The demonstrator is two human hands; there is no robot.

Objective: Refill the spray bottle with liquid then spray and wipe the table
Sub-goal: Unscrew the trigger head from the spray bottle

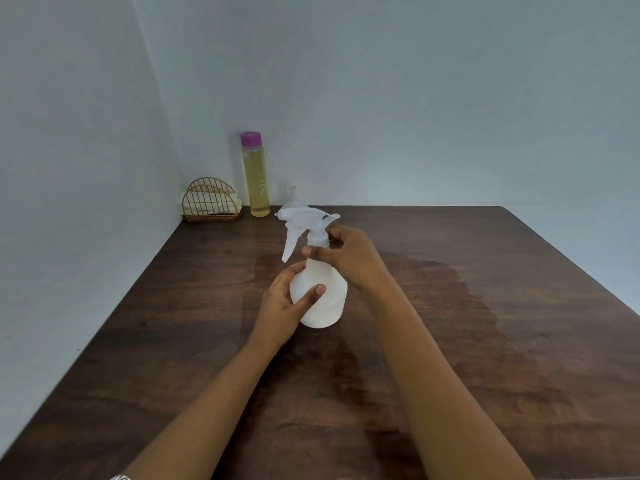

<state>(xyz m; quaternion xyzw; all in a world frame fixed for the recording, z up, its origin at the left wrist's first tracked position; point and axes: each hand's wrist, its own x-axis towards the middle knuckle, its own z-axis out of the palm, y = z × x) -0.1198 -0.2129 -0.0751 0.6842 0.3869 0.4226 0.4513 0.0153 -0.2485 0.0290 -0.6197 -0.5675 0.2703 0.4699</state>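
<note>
**Refill stage: sprayer head at the collar**

While the left hand (282,306) steadies the spray bottle (320,292) mid-table (485,341), the right hand (349,256) pinches its collar. Refill bottle (255,174) capped, funnel (294,202) unused behind; pouring, spraying and wiping probably remain. Cloth (211,202) racked.

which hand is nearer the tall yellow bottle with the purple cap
Left. The left hand holds the white spray bottle body; the right hand, at its neck, sits farther right of the tall yellow bottle.

Both forearms bare, sleeveless; silvery band (121,477) on left wrist
</note>
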